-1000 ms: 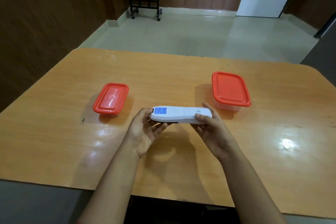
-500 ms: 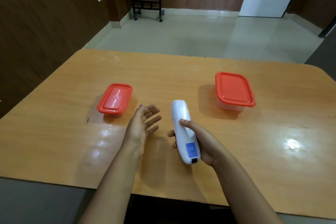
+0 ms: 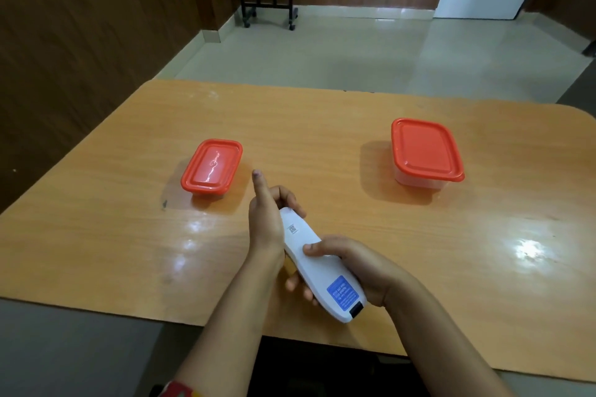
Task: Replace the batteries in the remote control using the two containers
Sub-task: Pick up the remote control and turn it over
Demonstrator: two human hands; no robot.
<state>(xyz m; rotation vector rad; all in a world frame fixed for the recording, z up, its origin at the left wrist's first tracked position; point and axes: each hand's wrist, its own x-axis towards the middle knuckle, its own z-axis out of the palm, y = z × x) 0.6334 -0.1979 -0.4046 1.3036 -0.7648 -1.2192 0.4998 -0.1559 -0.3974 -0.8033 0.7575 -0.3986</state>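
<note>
— Head view, item one?
— White remote control [image 3: 317,263], back upward, blue label toward me, held above the wooden table [image 3: 322,126]. My right hand [image 3: 361,271] gripped its near half, thumb on top; my left hand [image 3: 269,222] clasped its far end, forefinger raised.
— Containers?
— Two, red-lidded, both closed: small container [image 3: 211,169] far left, larger container [image 3: 424,153] far right, well apart.

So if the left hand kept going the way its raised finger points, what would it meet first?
Probably nothing close. The left hand, gripping the remote control, points away past the right edge of the small red-lidded container. It might graze that corner, but beyond looks like bare table; depth is unclear.
</note>
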